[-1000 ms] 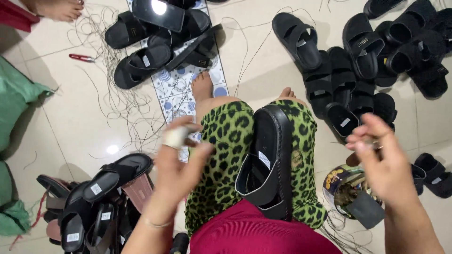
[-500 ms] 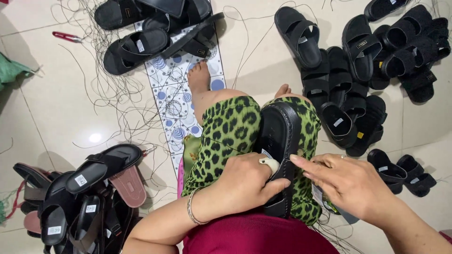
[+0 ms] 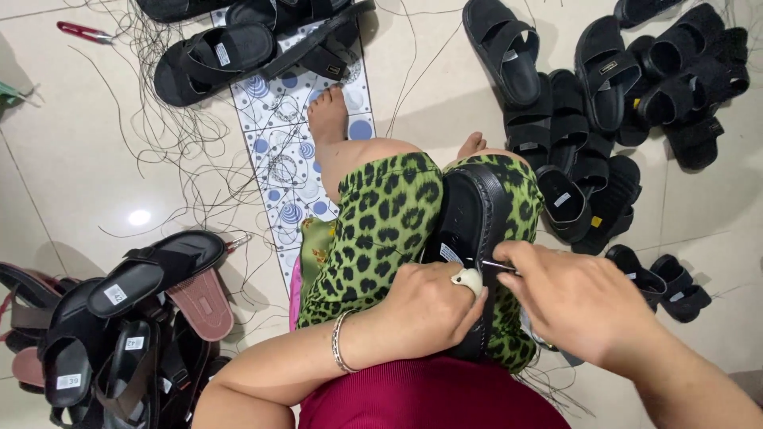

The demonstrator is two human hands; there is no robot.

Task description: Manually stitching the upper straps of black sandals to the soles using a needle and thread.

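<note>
I see a pale tiled floor (image 3: 71, 159) strewn with loose dark threads (image 3: 171, 135), thickest toward the upper left. A narrow patterned mat (image 3: 278, 151) with blue circles runs up the middle. Across its far end lie a few black sandals (image 3: 211, 56). A bigger pile of black sandals (image 3: 628, 87) fills the upper right, with a separate pair (image 3: 664, 282) lower down on that side. At lower left I see another heap of sandals (image 3: 119, 318), some bearing small white labels, one turned over showing a reddish-brown sole (image 3: 199, 302). A red-handled tool (image 3: 83, 32) lies at the top left.
</note>
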